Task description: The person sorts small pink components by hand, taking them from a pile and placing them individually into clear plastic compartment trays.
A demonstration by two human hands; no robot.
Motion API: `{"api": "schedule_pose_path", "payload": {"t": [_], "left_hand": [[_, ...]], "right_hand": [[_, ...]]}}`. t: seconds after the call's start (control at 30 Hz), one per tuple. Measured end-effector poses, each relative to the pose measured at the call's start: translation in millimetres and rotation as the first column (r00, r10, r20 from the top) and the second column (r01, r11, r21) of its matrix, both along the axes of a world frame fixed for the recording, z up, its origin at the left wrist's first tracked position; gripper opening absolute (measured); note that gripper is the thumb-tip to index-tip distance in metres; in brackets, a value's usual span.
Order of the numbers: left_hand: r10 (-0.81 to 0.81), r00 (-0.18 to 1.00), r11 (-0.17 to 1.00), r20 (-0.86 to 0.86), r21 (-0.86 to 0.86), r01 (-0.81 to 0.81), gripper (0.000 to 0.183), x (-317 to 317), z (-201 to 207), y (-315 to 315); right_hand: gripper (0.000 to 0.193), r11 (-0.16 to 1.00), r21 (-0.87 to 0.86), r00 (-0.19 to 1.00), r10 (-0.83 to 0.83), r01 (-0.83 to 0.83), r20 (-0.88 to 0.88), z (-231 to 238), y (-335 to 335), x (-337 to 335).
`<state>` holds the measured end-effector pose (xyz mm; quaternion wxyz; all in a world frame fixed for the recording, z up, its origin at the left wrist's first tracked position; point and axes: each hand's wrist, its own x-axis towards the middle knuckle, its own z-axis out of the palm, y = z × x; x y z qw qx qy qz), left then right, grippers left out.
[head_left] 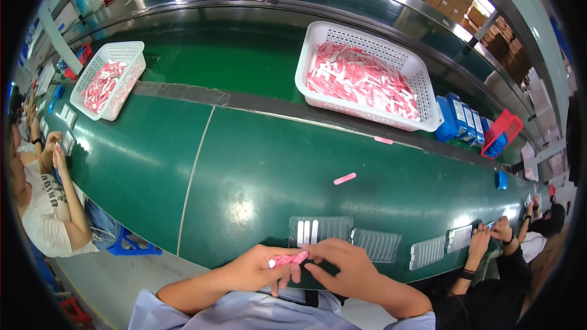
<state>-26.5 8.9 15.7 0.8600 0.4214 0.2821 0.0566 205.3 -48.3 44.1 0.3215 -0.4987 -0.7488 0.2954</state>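
Note:
My left hand [260,267] is closed around a small bunch of pink and white sticks [287,260], held low over the table's front edge. Curled in from the right, my right hand [348,266] has its fingertips at the right end of that bunch, at a pink stick. Just beyond my hands lies a clear slotted tray [336,227] with white sticks [307,232] upright in its left slots. A second clear slotted tray [376,245] touches its right side, with no sticks visible in it.
Two loose pink sticks [345,178] lie on the green table [257,165]. A large white basket [367,113] of pink and white sticks stands beyond, and a smaller one [125,85] at far left. Blue packs [461,119] and a red basket [502,131] are right. Co-workers sit on both sides.

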Motion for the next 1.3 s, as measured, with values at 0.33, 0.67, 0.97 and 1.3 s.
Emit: {"api": "schedule_pose_path", "payload": {"t": [0.33, 0.67, 0.97, 1.3], "left_hand": [[-0.022, 1.000, 0.986, -0.020, 0.167, 0.025, 0.038, 4, 13, 3], [0.020, 0.998, 0.983, 0.058, -0.183, -0.009, 0.037, 4, -8, 4], [0.032, 0.992, 0.973, 0.119, -0.233, -0.003, 0.038, -2, -17, 0], [0.355, 0.930, 0.870, 0.094, -0.398, -0.291, 0.039, -3, -20, 1]], "right_hand": [[0.014, 0.966, -0.257, 0.955, -0.093, 0.019, -0.282, -1, 3, 5], [0.019, 0.995, -0.086, 0.984, 0.044, -0.060, -0.171, -6, 7, 2], [0.013, 0.933, -0.140, 0.862, -0.359, 0.331, -0.356, -18, 16, 31], [0.021, 0.946, 0.324, 0.897, -0.168, 0.030, 0.409, -34, -3, 19]]}}
